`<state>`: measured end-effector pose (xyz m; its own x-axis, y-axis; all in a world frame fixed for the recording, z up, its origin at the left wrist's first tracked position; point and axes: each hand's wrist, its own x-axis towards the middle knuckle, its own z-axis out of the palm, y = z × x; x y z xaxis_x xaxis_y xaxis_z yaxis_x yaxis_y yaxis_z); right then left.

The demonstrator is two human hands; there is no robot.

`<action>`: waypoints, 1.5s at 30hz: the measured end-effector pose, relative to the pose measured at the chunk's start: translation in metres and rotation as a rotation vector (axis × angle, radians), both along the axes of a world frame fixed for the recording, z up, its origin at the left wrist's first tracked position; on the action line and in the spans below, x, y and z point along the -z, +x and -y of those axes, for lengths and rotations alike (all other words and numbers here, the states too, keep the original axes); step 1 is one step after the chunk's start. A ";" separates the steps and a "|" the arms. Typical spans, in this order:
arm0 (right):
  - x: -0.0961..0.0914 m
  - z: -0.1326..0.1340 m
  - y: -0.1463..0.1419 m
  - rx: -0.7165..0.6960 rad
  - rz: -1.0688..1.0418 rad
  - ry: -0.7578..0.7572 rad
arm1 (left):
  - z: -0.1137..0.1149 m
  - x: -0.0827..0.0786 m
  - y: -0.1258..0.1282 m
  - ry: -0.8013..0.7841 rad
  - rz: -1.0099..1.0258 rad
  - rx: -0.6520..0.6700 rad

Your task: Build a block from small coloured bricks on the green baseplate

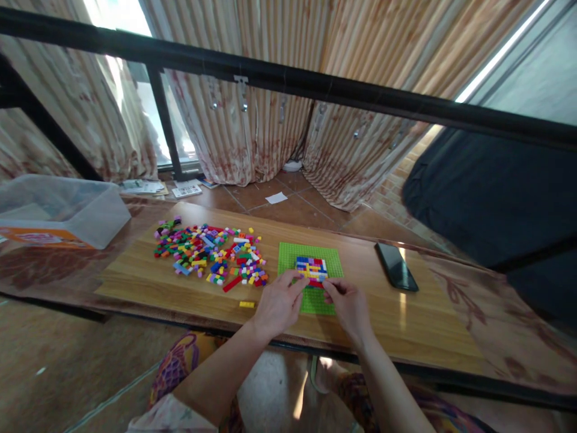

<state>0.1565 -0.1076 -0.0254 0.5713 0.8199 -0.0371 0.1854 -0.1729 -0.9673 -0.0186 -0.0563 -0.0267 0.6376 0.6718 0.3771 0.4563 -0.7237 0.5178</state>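
Note:
A green baseplate [288,257] lies on the wooden board [406,319]. On it stands a small block of stacked bricks [311,268] in red, yellow, blue and white. My left hand [280,302] rests at the plate's near left side, fingers curled, tips touching the block's lower left. My right hand [347,305] is at the near right, its fingers pinched at the block's lower edge on a small red piece. A pile of loose coloured bricks [210,252] lies to the left of the plate. One yellow brick [246,304] lies alone near the front edge.
A black phone [395,266] lies to the right of the plate. A clear plastic bin [58,210] stands at the far left. A black rail [288,78] crosses above, with curtains behind it. A dark cushion [491,192] is at the right. Papers lie on the tiled floor.

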 end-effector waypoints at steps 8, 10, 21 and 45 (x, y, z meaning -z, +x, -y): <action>0.005 0.001 -0.005 0.079 0.077 0.019 | 0.003 0.001 0.005 0.026 -0.100 -0.029; 0.008 0.000 -0.004 0.092 0.075 0.033 | 0.004 0.002 0.006 0.037 -0.123 -0.041; 0.023 0.013 0.003 0.167 0.080 0.053 | 0.008 0.007 0.010 0.090 -0.185 -0.089; 0.016 -0.005 0.011 0.135 -0.093 -0.056 | 0.012 0.012 0.016 0.132 -0.263 -0.125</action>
<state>0.1675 -0.1028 -0.0415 0.6678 0.7314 -0.1385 0.0670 -0.2444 -0.9674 -0.0031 -0.0679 -0.0383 0.6403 0.7072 0.2997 0.6516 -0.7067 0.2756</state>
